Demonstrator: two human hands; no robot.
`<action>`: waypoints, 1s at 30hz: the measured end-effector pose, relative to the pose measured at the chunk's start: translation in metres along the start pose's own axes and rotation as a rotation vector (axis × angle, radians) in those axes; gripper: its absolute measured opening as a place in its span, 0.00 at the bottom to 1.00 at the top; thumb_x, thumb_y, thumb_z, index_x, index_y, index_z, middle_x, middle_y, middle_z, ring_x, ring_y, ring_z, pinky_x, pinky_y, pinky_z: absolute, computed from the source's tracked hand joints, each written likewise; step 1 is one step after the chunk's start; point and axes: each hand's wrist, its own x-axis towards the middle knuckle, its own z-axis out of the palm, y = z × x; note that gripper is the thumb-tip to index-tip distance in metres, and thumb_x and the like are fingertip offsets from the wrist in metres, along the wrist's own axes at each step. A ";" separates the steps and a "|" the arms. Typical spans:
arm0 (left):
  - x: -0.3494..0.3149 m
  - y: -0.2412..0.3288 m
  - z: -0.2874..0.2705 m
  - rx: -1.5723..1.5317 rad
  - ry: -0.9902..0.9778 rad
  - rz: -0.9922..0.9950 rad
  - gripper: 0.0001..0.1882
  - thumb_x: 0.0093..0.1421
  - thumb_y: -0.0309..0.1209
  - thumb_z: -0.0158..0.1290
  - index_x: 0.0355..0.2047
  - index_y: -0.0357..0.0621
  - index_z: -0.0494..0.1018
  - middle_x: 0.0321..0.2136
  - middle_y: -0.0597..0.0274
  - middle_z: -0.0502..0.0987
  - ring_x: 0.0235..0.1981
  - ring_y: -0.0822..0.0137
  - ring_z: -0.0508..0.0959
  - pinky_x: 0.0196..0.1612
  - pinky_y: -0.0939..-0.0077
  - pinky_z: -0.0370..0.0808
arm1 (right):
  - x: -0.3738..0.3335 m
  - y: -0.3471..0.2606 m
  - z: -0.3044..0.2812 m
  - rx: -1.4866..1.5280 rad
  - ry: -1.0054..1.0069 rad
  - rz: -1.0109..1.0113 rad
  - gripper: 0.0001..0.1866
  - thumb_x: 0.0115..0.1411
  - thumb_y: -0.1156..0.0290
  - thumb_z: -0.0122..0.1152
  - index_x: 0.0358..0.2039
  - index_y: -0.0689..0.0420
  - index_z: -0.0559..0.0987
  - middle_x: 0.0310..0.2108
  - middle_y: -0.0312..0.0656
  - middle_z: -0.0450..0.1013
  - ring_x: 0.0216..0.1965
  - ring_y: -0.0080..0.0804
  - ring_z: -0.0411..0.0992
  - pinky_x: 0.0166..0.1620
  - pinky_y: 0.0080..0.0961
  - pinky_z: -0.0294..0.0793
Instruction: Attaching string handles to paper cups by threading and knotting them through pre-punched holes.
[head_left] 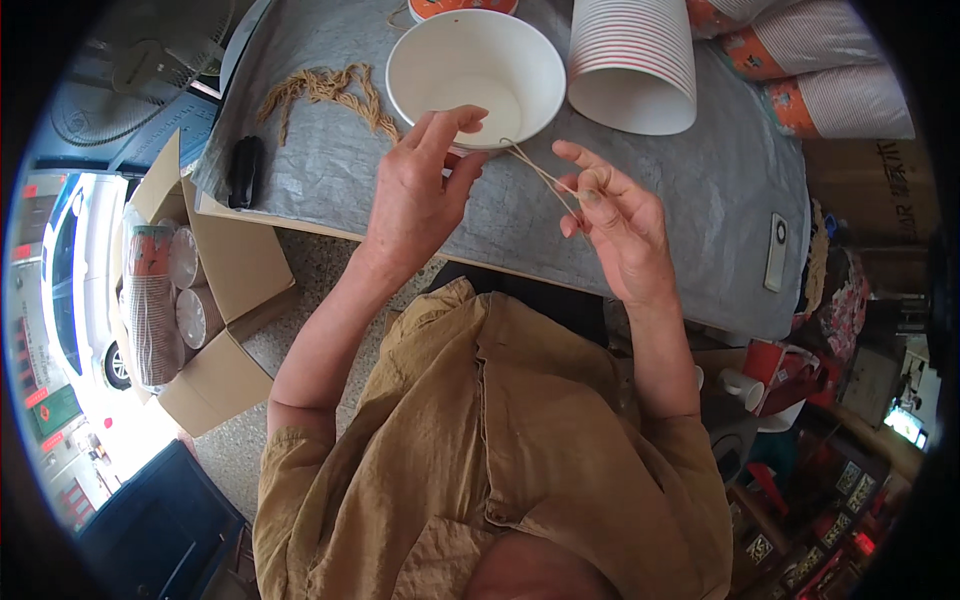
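A loop of thin tan string runs from my right hand, pinched between thumb and fingers. The string's far end curls near the bucket's rim, by a small dark hook-like bend too fine to make out. My left hand is just in front of the white paper bucket, thumb and forefinger apart with nothing visible between them. The bucket stands with its mouth up and its inside looks bare. To its left lies a bundle of tan strings. A stack of white paper buckets lies on its side to the right.
A grey cloth covers the table. A black object lies near its left edge, a silver flat object at the right. Sleeved cup stacks fill the far right. An open carton of wrapped cups stands left of the table.
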 end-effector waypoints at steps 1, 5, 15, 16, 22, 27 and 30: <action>-0.001 0.004 0.000 0.025 0.003 0.062 0.16 0.62 0.16 0.55 0.50 0.37 0.73 0.43 0.52 0.80 0.32 0.60 0.86 0.33 0.70 0.83 | -0.002 -0.001 -0.002 -0.019 -0.026 -0.008 0.07 0.69 0.71 0.60 0.38 0.61 0.78 0.63 0.50 0.65 0.47 0.23 0.70 0.39 0.21 0.75; 0.012 0.029 -0.004 -0.076 -0.254 0.189 0.15 0.67 0.20 0.52 0.54 0.40 0.76 0.45 0.55 0.81 0.31 0.67 0.86 0.25 0.77 0.78 | -0.006 -0.010 -0.005 -0.235 -0.082 -0.104 0.06 0.68 0.72 0.60 0.38 0.62 0.77 0.64 0.50 0.63 0.49 0.24 0.69 0.40 0.20 0.75; 0.086 0.046 0.005 -0.116 -1.132 -0.199 0.15 0.75 0.39 0.46 0.40 0.40 0.75 0.26 0.68 0.76 0.23 0.77 0.77 0.24 0.81 0.73 | -0.009 -0.030 -0.017 -0.374 -0.029 -0.205 0.05 0.67 0.76 0.61 0.39 0.64 0.76 0.60 0.46 0.63 0.37 0.18 0.69 0.38 0.17 0.71; 0.084 0.046 0.005 -0.164 -1.088 -0.206 0.17 0.75 0.43 0.47 0.37 0.43 0.75 0.22 0.74 0.70 0.20 0.82 0.70 0.24 0.87 0.68 | -0.008 -0.025 -0.022 -0.340 -0.029 -0.203 0.05 0.68 0.75 0.60 0.38 0.64 0.76 0.58 0.46 0.66 0.36 0.19 0.71 0.36 0.16 0.71; 0.071 0.037 0.011 -0.386 -0.918 -0.237 0.18 0.75 0.43 0.48 0.37 0.41 0.76 0.22 0.74 0.70 0.20 0.83 0.68 0.24 0.86 0.65 | -0.004 -0.027 -0.027 -0.210 0.087 -0.033 0.13 0.72 0.65 0.55 0.43 0.63 0.78 0.44 0.43 0.78 0.35 0.20 0.75 0.28 0.14 0.70; 0.066 0.042 0.012 -0.376 -0.843 -0.269 0.17 0.74 0.41 0.49 0.37 0.39 0.77 0.22 0.73 0.70 0.20 0.82 0.69 0.24 0.85 0.67 | -0.002 -0.035 -0.022 -0.457 0.159 -0.146 0.14 0.70 0.65 0.61 0.45 0.64 0.80 0.39 0.39 0.80 0.31 0.19 0.75 0.27 0.13 0.70; 0.065 0.043 0.015 -0.370 -0.812 -0.266 0.18 0.74 0.41 0.49 0.36 0.39 0.77 0.21 0.73 0.70 0.20 0.82 0.69 0.24 0.84 0.67 | -0.001 -0.028 -0.019 -0.511 0.119 -0.263 0.10 0.64 0.71 0.68 0.42 0.63 0.81 0.36 0.35 0.79 0.29 0.17 0.74 0.28 0.14 0.70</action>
